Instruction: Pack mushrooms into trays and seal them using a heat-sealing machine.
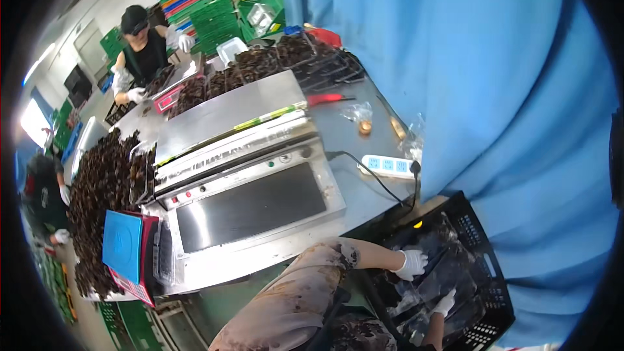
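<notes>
Both of my hands wear white gloves and reach into a black plastic crate [487,248] at the lower right. My left hand [412,264] rests with bent fingers on clear film-wrapped packs [438,258] inside it. Nearer the crate's lower side, my right hand [444,302] touches the wrapped packs with a finger extended. Whether either hand grips a pack cannot be told. Beside the crate, on the metal table [336,224], stands a film wrapping machine [251,207] with a dark flat plate and a film roll [234,151].
A scale with a blue top [123,239] stands by a heap of dark brown fungus [105,180]. Filled trays [258,63], a red-handled tool [325,99] and a power strip [387,165] lie on the table. Co-workers stand across and at far left. A blue curtain [487,83] hangs right.
</notes>
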A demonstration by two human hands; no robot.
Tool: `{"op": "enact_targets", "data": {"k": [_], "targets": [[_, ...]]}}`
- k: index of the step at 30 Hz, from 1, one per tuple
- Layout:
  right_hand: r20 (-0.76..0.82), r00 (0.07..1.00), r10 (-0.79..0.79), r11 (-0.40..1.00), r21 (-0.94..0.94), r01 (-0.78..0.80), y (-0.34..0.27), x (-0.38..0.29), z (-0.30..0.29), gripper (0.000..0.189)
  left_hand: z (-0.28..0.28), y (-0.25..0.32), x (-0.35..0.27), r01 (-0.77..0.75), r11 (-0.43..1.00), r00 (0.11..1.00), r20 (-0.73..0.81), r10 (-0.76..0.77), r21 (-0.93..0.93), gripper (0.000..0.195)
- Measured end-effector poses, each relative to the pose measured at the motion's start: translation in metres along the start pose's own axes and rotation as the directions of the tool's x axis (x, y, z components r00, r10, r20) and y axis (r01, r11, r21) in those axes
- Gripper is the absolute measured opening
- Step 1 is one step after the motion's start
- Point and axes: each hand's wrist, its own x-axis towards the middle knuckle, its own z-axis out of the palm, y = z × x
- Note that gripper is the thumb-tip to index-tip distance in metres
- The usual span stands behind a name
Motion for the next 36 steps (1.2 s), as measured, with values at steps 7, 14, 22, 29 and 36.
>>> {"op": "enact_targets", "data": {"k": [7,14,22,29,36], "targets": [[-0.138,0.878,-0.458,0.732,-0.619,0.285,0.04,0.067,0.004,0.039,-0.097,0.038,-0.066,-0.004,0.998,0.995,-0.103,-0.003,-0.067,0.033],[-0.183,0.839,-0.513,0.852,-0.229,0.471,-0.142,-0.079,-0.004,0.034,-0.204,0.057,-0.252,0.038,0.86,0.871,-0.405,-0.279,-0.509,0.032],[0.296,0.35,-0.889,0.448,0.402,0.799,-0.475,-0.277,0.132,0.014,-0.295,-0.005,-0.463,0.079,0.549,0.424,-0.471,-0.774,-0.832,0.024],[0.697,0.05,-0.715,0.49,0.449,0.747,-0.638,-0.323,0.305,0.026,-0.268,-0.141,-0.608,0.112,0.169,-0.097,-0.18,-0.979,-0.979,0.024],[0.721,0.136,-0.679,0.271,0.075,0.96,-0.702,-0.32,0.425,0.03,-0.263,-0.239,-0.611,0.269,-0.075,-0.172,0.028,-0.985,-0.96,0.027]]}}
